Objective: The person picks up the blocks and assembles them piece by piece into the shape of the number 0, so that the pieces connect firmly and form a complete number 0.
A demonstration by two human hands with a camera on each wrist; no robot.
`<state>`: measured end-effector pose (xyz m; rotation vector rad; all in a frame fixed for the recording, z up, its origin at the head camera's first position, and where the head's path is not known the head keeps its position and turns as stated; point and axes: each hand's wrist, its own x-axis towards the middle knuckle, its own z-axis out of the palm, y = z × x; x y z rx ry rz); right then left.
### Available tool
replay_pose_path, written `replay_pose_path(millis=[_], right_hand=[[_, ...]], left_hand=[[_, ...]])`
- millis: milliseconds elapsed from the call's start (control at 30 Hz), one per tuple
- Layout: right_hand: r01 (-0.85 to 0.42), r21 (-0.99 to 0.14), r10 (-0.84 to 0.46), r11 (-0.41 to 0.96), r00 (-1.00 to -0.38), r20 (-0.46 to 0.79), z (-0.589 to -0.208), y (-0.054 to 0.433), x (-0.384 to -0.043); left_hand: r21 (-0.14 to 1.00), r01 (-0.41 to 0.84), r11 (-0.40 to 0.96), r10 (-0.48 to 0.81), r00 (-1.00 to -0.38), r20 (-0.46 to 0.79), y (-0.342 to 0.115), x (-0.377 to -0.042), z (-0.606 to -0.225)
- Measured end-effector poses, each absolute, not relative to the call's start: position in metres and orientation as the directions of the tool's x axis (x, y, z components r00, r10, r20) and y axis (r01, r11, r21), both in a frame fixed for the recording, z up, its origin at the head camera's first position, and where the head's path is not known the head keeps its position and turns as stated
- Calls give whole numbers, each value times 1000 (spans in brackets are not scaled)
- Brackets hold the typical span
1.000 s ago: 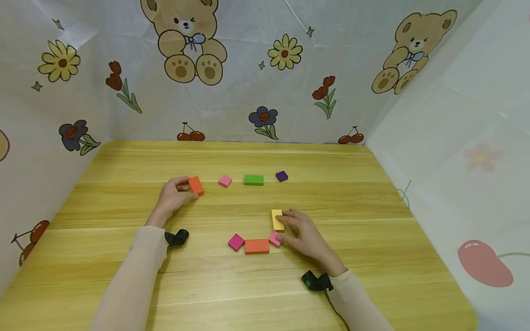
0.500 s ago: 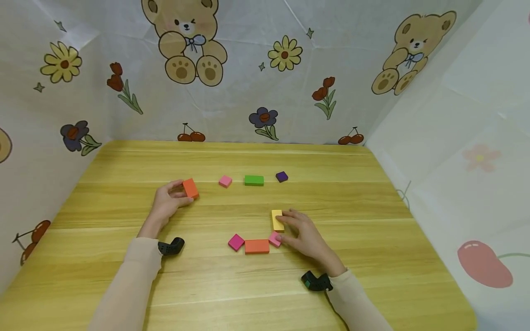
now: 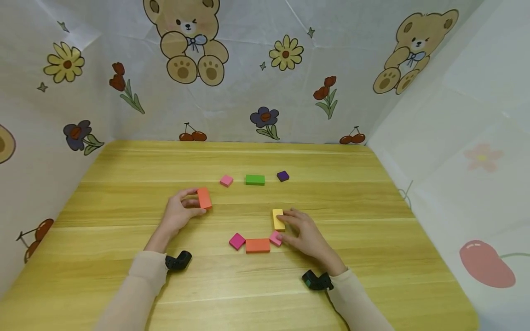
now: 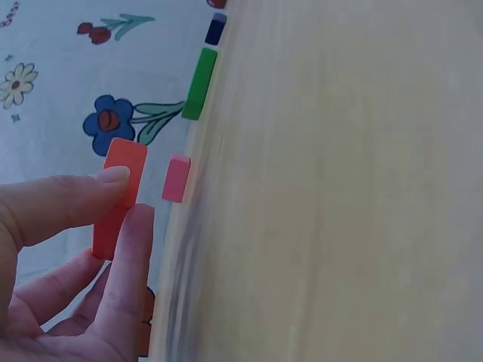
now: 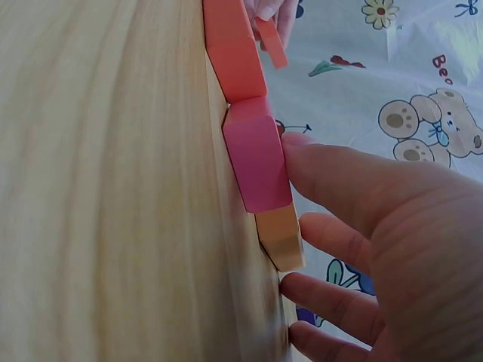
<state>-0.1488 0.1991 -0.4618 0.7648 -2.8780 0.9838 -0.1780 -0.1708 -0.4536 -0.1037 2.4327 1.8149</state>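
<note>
My left hand (image 3: 178,215) pinches an orange rectangular block (image 3: 204,198) between thumb and fingers, held above the table in the left wrist view. My right hand (image 3: 305,234) rests by two touching blocks. Its thumb touches the pink block (image 5: 256,158), and its index finger lies at the yellow block (image 3: 278,220). A second orange block (image 3: 257,246) lies flat between that pink block and a magenta block (image 3: 237,241), corners meeting. Together these lying blocks form a bent line.
Further back on the wooden table (image 3: 352,193) lie a light pink block (image 3: 226,180), a green rectangular block (image 3: 255,179) and a dark purple block (image 3: 283,176), spaced apart in a row. A patterned white cloth (image 3: 236,46) hangs behind the table.
My left hand has lifted the orange block from left of the back row, drawn it toward me, then moved it to the right. The right hand and the lying blocks stay put.
</note>
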Motion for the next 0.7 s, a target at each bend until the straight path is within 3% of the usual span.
replay_pose_path(millis=[700], right_hand=[[-442,-577,-439,687,-885,155,-461,198,-149]], left_hand=[[958,-19,285,159,-985,-66,-118,-159,-469]])
